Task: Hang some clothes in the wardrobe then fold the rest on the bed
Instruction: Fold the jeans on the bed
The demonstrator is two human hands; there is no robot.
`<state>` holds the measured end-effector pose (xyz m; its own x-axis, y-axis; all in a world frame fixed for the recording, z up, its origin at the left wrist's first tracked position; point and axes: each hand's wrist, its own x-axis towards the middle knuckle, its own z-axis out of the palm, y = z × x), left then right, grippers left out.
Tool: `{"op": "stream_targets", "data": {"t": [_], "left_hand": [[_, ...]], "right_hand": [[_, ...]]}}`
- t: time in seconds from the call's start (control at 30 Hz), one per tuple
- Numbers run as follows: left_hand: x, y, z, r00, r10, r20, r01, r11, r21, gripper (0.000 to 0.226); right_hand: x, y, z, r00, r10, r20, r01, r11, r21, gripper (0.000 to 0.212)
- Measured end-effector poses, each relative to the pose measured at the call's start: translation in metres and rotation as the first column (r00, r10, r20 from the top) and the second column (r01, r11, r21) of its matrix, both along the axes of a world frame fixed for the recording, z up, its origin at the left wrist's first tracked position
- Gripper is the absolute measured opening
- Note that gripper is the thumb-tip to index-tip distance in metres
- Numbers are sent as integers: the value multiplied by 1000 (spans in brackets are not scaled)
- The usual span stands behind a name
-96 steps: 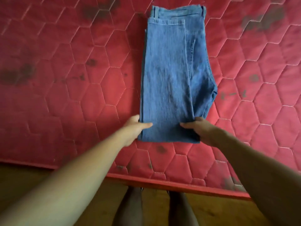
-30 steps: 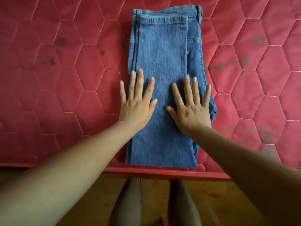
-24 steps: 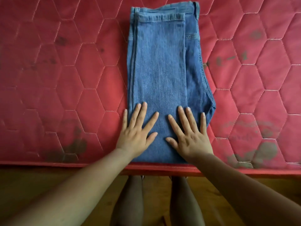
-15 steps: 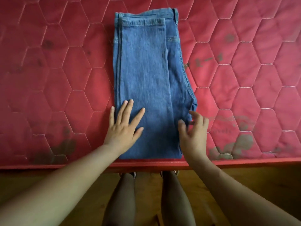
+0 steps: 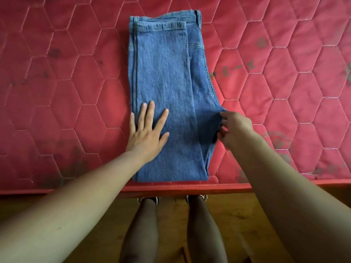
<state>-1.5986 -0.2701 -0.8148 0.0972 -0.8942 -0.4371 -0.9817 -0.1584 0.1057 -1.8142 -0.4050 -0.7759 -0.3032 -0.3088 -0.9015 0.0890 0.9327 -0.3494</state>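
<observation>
Blue denim with a fine twill grain: the jeans (image 5: 165,92) lie on the bed's red mattress (image 5: 66,82). They are folded leg over leg and doubled, so the hems sit on the waistband at 12 o'clock and the fold lies by the mattress edge at 6. The left side is a straight seam line. The right side swells into a curved, double-stitched seat point at about 4 o'clock.

The left hand (image 5: 146,133) lies flat, fingers spread, pressing the cloth at about 7 o'clock of the garment. The right hand (image 5: 233,128), well apart from it, has fingers and thumb curled on that seat point and seems to pinch it.

The step looks like squaring the stack. To do it well, I would keep the left palm down as an anchor, since stiff denim tends to slide as a slab. Then turn the point inward until the right edge runs parallel to the left, and smooth it toward 12.

The mattress is quilted in stitched hexagons and blotched with dark marks. At 6 o'clock are a brown floor (image 5: 247,215) and the person's dark-clad legs (image 5: 140,234).
</observation>
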Motion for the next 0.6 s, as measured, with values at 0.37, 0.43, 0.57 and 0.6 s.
{"op": "stream_targets", "data": {"t": [0.37,0.43,0.57,0.6], "left_hand": [[6,-3,-3,1000,-24,8,24,997,67,72],[5,-3,-4,1000,-26,8,25,998,66,73],[5,-2,-6,1000,-24,7,24,999,46,72],[4,-1,-7,1000,-29,8,29,999,25,73]], "right_hand": [[-14,-1,-15,586,459,-668,-715,680,-161,24],[-5,11,-14,372,338,-864,-869,454,-197,38],[38,39,-22,-14,340,-940,-932,-346,-111,53],[36,40,-32,-182,354,-918,-899,-438,9,62]]}}
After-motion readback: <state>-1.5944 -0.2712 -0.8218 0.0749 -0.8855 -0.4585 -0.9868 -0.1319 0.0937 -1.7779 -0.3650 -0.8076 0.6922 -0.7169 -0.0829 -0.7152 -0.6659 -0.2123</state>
